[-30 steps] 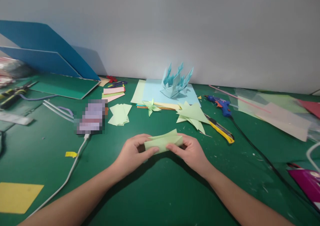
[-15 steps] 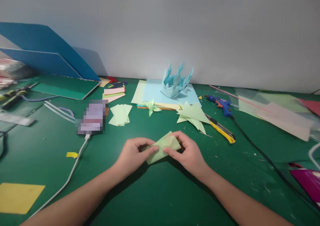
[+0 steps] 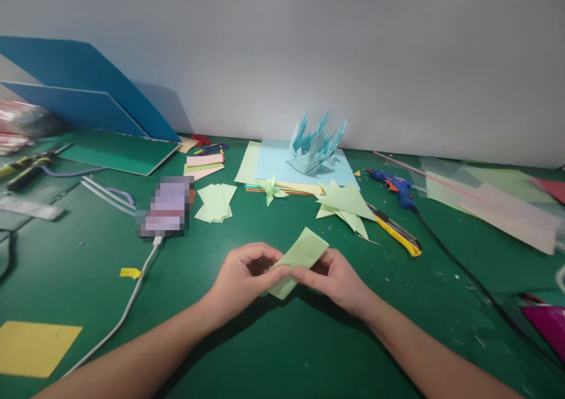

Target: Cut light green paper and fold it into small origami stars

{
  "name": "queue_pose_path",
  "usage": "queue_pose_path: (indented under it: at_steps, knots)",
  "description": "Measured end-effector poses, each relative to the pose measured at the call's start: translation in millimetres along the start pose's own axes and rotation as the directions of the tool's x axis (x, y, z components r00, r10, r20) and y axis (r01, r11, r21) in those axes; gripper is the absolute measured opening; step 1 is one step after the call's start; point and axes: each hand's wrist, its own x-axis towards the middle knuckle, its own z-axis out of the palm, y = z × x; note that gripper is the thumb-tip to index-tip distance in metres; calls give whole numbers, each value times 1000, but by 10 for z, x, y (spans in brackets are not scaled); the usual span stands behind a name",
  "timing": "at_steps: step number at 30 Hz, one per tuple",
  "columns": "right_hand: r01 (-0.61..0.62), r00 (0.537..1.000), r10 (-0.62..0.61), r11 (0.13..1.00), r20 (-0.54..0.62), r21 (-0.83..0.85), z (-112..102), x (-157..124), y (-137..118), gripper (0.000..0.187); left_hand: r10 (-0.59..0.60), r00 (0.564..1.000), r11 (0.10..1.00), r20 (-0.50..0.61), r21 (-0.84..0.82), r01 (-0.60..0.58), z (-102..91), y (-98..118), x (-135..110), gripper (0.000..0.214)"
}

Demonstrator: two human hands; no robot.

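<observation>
A pale green piece of folded paper (image 3: 305, 250) is held up at the near middle, a narrow strip slanting up to the right. My left hand (image 3: 247, 278) pinches its lower left side, thumb on the front face. From the right, my right hand (image 3: 338, 281) grips the same paper, its thumb meeting the left thumb near the middle. The fingers behind the paper are partly hidden. Beyond the hands lie a small green paper flower (image 3: 271, 190), a stack of green paper pieces (image 3: 216, 202) and several pointed folded green pieces (image 3: 346, 203).
A blue folded-paper model (image 3: 314, 149) stands on paper sheets by the wall. To the right lie a yellow cutter (image 3: 397, 234) and a blue glue gun (image 3: 395, 186) with a black cord. A phone (image 3: 166, 206) on a white cable and yellow paper (image 3: 37, 349) are at left.
The folded paper has turned steeper and now shows a smooth narrow face instead of a triangular flap. Both thumbs have come together at its middle. The view has shifted slightly.
</observation>
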Motion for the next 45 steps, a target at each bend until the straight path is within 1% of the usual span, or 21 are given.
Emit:
queue_pose_path:
  at_steps: [5, 7, 11, 14, 18, 21, 24, 29, 32, 36, 41, 45]
  knots:
    - [-6, 1000, 6, 1000, -18, -12, -5, -8, -1, 28, -69, 996, 997, 47, -17, 70, 6, -26, 1, 24]
    - [-3, 1000, 3, 1000, -30, -15, -8, -8, 6, 28, -54, 998, 999, 35, 8, 54, 9, -30, -1, 21]
    - [-15, 997, 13, 999, -75, -31, -7, 0, 10, 27, 1, 1000, 992, 28, 126, -5, 12, -39, -9, 17]
    - [-33, 993, 30, 999, -115, -27, 1, 6, 3, 27, -12, 999, 988, 42, 154, 6, 14, -48, -13, 17]
    - [-49, 991, 44, 998, -129, -36, 12, 9, -11, 28, -64, 996, 995, 60, 78, 59, 33, -33, -18, 24]
    - [-54, 991, 46, 997, -125, -56, 12, 10, -15, 30, -67, 996, 998, 53, -3, 67, 51, -15, -27, 33]
    - [-50, 992, 41, 996, -119, -73, 6, 10, -11, 32, -29, 999, 1000, 21, 5, 29, 54, -20, -39, 33]
    - [-43, 993, 30, 993, -118, -108, -7, 10, -2, 36, 59, 998, 980, 28, 191, -63, 28, -50, -39, 19]
    - [-44, 992, 31, 993, -120, -111, -4, 16, -1, 36, 115, 993, 961, 10, 254, -113, 12, -55, -31, 16]
    - [-39, 992, 27, 995, -123, -96, 2, 20, -6, 34, 150, 989, 950, 10, 275, -147, 0, -44, -27, 11]
    - [-40, 993, 27, 993, -119, -112, -9, 14, -15, 37, 205, 979, 922, 9, 334, -196, -5, -11, -23, 10]
    - [-23, 993, 8, 992, -118, -126, -9, 12, -19, 36, 251, 967, 915, 40, 315, -251, -11, -2, -14, 8]
